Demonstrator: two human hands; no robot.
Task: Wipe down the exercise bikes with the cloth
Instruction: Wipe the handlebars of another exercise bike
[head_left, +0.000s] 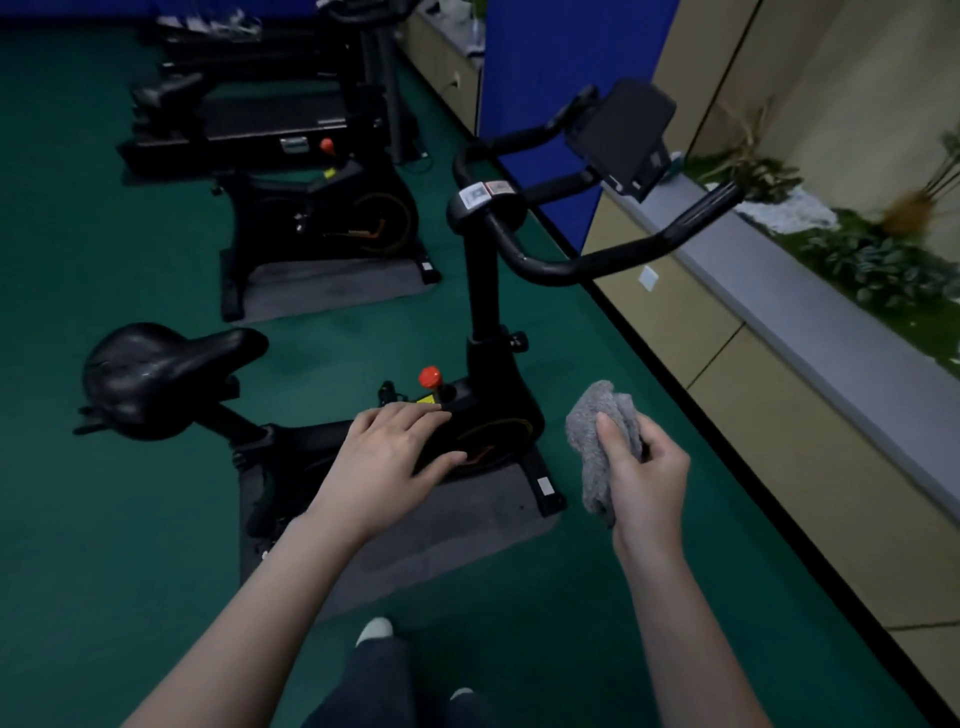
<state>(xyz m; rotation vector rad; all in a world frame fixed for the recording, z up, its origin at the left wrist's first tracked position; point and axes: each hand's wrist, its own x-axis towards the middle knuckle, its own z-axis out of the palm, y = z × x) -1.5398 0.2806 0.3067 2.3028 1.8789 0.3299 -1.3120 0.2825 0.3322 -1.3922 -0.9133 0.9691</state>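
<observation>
The right hand (647, 480) grips a bunched grey cloth (597, 441), right of the near bike (483, 364). The left hand (392, 457) hovers flat, fingers spread, above its frame.

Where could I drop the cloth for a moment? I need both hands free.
Bare green floor lies between the near bike and far bike, and beside the cabinets. The grey ledge is clear. Crowded around the treadmill.
</observation>
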